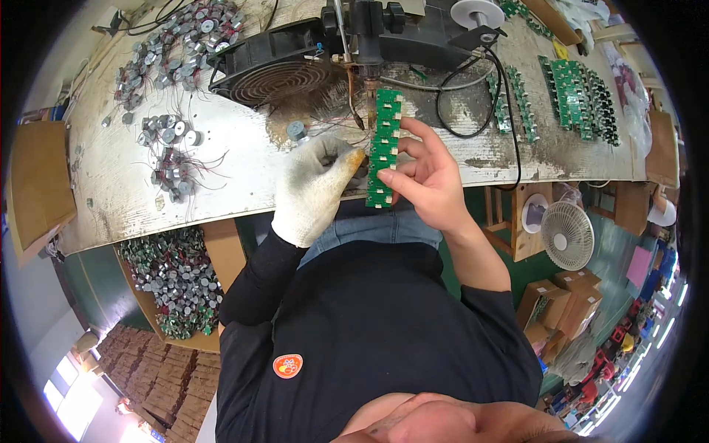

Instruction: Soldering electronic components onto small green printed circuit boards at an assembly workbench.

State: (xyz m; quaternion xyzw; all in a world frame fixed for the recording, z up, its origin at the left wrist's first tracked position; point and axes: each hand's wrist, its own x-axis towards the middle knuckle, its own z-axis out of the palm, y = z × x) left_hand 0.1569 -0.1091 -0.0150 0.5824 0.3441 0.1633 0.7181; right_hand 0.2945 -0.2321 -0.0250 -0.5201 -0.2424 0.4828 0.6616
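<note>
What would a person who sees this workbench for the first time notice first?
Most likely the long green circuit board strip at the centre, held upright by the bare right hand, with the white-gloved left hand touching its left edge. Just above it stands a black soldering fixture beside a round black fan. Heaps of small silver motors with thin wires lie on the worn table at the left.

We note a black fan (275, 70) at eleven o'clock, loose small motors (173, 55) at ten on the worn surface (221, 173), green board strips (580, 100) at two, white fan (567, 235) at three.
</note>
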